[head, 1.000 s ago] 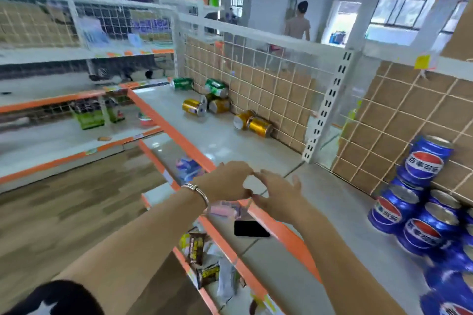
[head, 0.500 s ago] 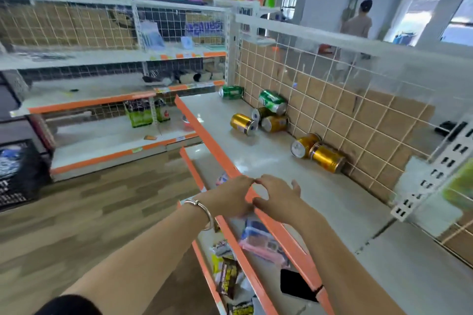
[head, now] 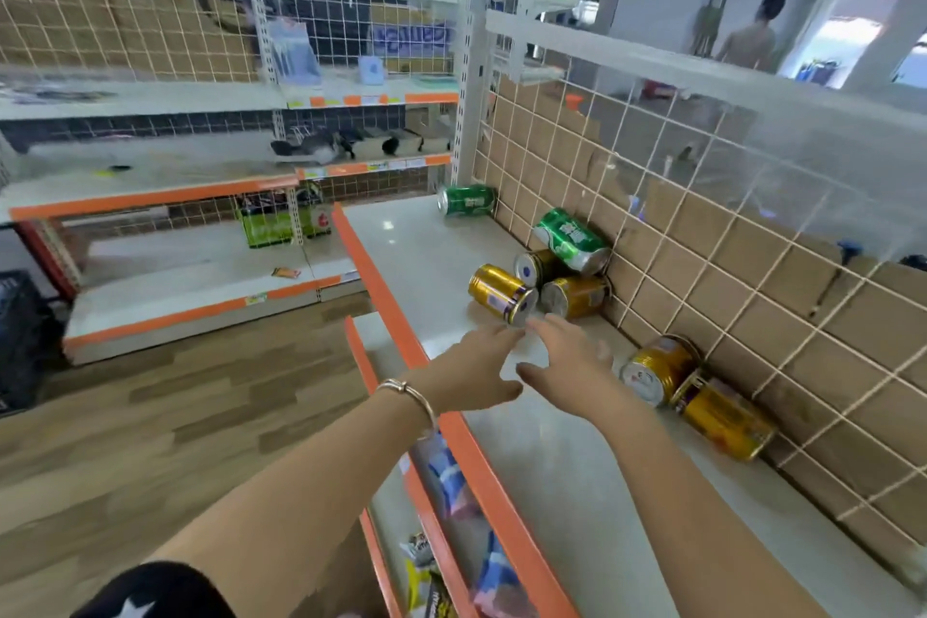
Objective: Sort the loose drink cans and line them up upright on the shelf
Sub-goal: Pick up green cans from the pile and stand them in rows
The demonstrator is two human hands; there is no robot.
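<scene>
Fingers (head: 506,334) on both hands, pinched together a second ago, now spread toward the nearest gold can (head: 501,294); I'm starting the sorting.

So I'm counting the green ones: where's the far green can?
In the head view, the far green can lies on its side at the shelf's back left corner, beyond the other green can.

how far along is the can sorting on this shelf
Nothing looks done: no can stands upright on the shelf. In hand: nothing yet; the left hand and right hand are open, reaching toward the nearest gold can. Left: all seven visible cans, five gold and two green cans, lie on their sides.
</scene>
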